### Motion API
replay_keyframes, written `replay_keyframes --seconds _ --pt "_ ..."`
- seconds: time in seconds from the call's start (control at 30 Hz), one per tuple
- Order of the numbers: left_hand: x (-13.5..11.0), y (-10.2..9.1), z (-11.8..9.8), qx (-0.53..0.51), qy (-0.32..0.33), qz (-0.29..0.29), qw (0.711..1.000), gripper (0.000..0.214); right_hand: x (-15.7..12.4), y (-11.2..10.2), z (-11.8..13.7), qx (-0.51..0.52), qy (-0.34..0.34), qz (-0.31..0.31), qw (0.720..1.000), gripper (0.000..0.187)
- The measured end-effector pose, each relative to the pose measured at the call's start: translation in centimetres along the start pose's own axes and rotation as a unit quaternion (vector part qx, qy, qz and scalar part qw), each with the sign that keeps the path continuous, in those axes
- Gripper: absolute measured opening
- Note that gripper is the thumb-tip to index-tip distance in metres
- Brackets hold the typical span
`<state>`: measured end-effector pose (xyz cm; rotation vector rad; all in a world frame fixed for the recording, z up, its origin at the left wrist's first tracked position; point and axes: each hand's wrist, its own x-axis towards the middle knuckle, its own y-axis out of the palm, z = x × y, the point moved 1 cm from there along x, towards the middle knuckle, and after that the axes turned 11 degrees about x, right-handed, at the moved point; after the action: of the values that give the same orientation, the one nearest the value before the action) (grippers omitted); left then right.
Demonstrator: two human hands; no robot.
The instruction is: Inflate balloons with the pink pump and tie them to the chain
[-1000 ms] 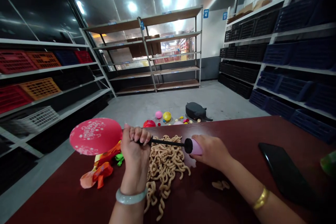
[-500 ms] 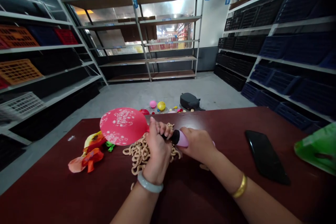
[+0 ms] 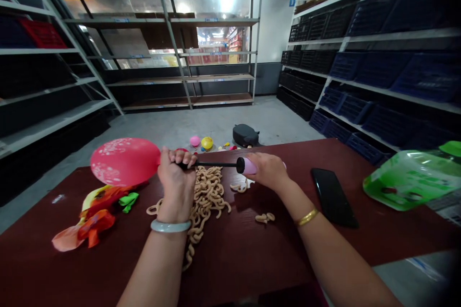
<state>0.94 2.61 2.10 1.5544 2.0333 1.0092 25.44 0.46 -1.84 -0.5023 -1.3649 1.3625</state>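
Observation:
A red inflated balloon [image 3: 124, 162] with white print sticks out to the left of my left hand [image 3: 176, 177]. That hand is closed around the balloon's neck and the black end of a hand balloon pump [image 3: 249, 166]. My right hand [image 3: 268, 170] wraps the pump's lilac body, much of which its fingers cover. Between the hands, the pump's black rod shows, drawn out and roughly level above the table. Under and beside my left hand lies a pile of beige curled pieces [image 3: 209, 192]. Limp orange and yellow balloons [image 3: 93, 225] and a small green balloon [image 3: 128, 201] lie to the left.
On the right of the dark red table [image 3: 230, 259] are a black phone [image 3: 333, 196] and a bottle of green liquid [image 3: 410, 182]. Beyond the far edge, small balloons [image 3: 206, 143] and a dark grey bag [image 3: 245, 135] rest on the floor. Shelving [image 3: 216, 78] stands behind.
My hands have moved apart, exposing the pump's black rod between them. My left hand and the red balloon shifted left. The view has turned right, showing more of the green bottle.

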Motion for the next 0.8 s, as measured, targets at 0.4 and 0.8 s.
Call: replay_keyframes --seconds 0.4,0.8 --pt "-3.4 1.5 4.8 -0.009 -0.047 0.021 0.999 0.042 -1.0 -0.3 3.0 0.023 0.020 0.028 0.999 0.041" --pt "-2.1 0.6 1.6 0.028 -0.028 0.024 0.999 0.041 -0.4 0.4 3.2 0.028 0.010 0.036 0.999 0.047"
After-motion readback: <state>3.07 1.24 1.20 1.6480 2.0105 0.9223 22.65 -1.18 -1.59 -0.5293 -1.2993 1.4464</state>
